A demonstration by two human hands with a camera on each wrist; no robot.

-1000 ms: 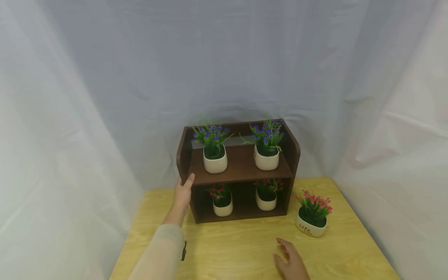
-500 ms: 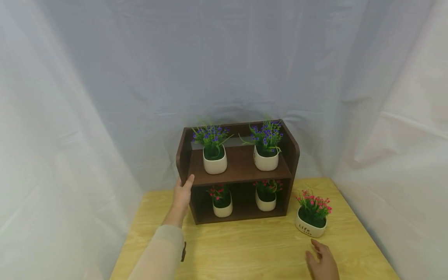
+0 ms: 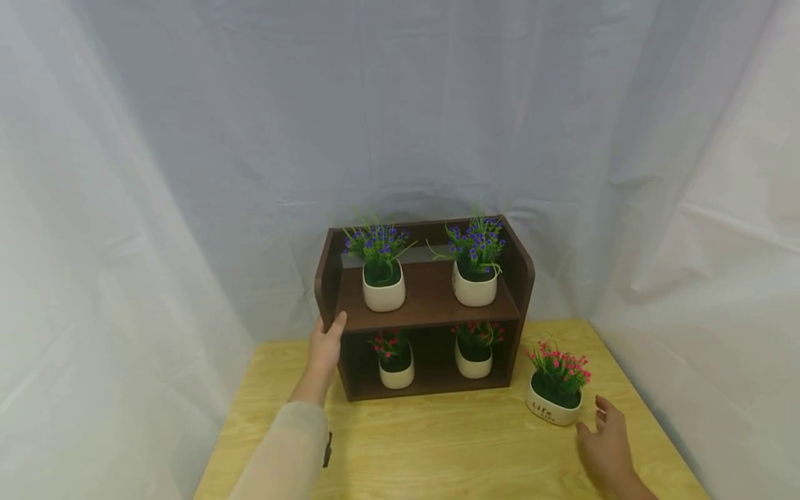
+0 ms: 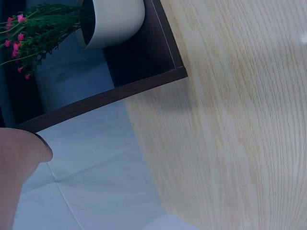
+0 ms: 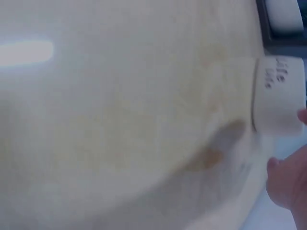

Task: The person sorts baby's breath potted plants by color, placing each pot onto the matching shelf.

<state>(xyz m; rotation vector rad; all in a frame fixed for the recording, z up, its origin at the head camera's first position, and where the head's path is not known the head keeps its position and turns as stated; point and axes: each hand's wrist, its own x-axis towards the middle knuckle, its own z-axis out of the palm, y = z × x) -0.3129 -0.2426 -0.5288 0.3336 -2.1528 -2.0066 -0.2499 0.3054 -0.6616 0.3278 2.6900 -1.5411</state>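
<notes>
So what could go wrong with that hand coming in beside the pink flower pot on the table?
The pot with pink flowers stands near the table's right edge, and the right hand is on its edge side, not yet touching; a clumsy nudge could tip it. Lifted by its stems, the flowers might pull loose. The left hand only rests on the shelf, so a bump could shake the pots on it.

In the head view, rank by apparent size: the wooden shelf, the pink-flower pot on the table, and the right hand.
1. wooden shelf, clearly largest.
2 and 3. pink-flower pot and right hand look alike; the hand is nearer the camera and partly cut off, so unranked.
</notes>
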